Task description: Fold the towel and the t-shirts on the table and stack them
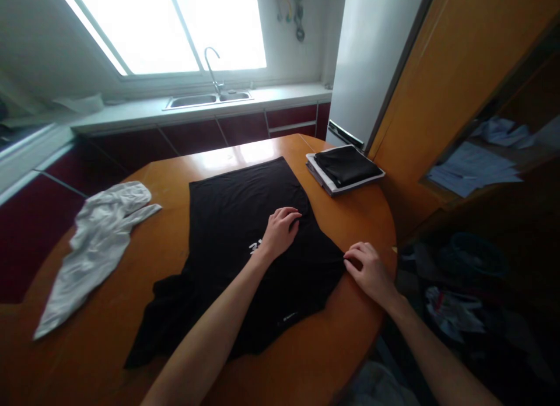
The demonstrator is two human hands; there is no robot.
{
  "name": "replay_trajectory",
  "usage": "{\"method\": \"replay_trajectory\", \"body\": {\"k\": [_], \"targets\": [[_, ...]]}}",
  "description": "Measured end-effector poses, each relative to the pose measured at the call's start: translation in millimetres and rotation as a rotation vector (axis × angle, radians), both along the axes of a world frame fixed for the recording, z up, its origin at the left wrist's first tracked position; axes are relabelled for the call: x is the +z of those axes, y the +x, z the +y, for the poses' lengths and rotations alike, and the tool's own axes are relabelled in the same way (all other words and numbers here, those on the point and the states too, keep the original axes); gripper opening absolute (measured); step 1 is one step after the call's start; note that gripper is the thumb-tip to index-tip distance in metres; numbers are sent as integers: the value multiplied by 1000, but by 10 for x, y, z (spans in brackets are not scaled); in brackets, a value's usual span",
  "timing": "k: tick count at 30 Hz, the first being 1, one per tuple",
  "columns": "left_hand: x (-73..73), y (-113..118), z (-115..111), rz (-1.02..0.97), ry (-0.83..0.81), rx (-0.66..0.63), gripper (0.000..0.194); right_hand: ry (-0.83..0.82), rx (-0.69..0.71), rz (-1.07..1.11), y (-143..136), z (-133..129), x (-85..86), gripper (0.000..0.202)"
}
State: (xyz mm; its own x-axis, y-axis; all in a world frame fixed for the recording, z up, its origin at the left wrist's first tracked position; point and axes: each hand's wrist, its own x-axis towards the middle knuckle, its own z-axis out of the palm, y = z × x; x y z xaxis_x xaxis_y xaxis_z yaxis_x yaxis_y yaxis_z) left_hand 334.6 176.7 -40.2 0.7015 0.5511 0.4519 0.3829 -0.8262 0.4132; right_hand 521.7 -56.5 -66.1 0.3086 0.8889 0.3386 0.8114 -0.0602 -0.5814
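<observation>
A black shirt point(236, 207) with a small white print lies spread on the wooden table, its collar side towards me. My left hand point(282, 228) rests over the shirt's middle, near its right side, with fingers bent and a gap between thumb and forefinger; whether it pinches any cloth is hard to tell. At the end of the right sleeve, my right hand point(364, 266) pinches the black fabric between thumb and fingers. The other sleeve lies rumpled at the lower left.
A crumpled white garment point(102, 237) lies on the table's left side. Folded clothes point(347, 167), black on top, are stacked at the back right. Beyond the wooden table point(170, 172) are a sink point(192, 101), a counter and a fridge point(371, 56). Papers point(475, 164) fill a shelf at right.
</observation>
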Motion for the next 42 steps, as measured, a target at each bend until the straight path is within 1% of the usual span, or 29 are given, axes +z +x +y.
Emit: {"method": "replay_trajectory", "body": {"k": [2,4,6,8,9,11,13,14,16,19,22,25,27,31,35,37,39,42], "targets": [[20,9,-49,51,20,-75,26,-12,-13,-13,29,-37,5,7],[-3,15,-87,130,29,-122,34,-13,-23,-18,47,-70,32,11],[-58,14,-112,241,18,-135,44,16,-54,-11,35,-76,77,16],[-122,7,-128,355,-10,-122,53,59,-87,7,-24,-50,124,22],[-149,2,-133,397,-22,-113,56,70,-82,12,-71,-28,141,27],[-184,-11,-141,437,-29,-94,61,42,-11,-12,-183,21,142,39],[-190,-25,-145,442,-21,-81,63,-39,75,-87,-294,57,94,50],[-183,-29,-147,443,-17,-73,64,-81,98,-133,-338,67,56,56],[-149,-19,-146,448,-15,-51,64,-148,96,-211,-398,73,-27,63],[-72,85,-126,436,3,-48,63,-186,67,-269,-423,65,-112,67],[-6,285,-69,437,34,-119,63,-183,55,-285,-418,59,-122,68],[0,460,15,533,-14,-136,66,-183,60,-293,-413,57,-105,67],[-33,513,65,573,-49,-126,69,-180,65,-294,-410,56,-101,67],[-115,541,127,494,-45,-92,67,-160,62,-279,-407,56,-112,66],[-132,656,221,363,-53,-15,55,-153,61,-256,-413,59,-97,65],[-132,741,314,293,-64,3,46,-147,63,-242,-418,60,-76,64],[-139,806,436,237,-87,-11,39,-144,62,-234,-422,61,-56,63],[-158,825,634,142,-143,-56,38,-153,56,-226,-420,64,-43,63]]}}
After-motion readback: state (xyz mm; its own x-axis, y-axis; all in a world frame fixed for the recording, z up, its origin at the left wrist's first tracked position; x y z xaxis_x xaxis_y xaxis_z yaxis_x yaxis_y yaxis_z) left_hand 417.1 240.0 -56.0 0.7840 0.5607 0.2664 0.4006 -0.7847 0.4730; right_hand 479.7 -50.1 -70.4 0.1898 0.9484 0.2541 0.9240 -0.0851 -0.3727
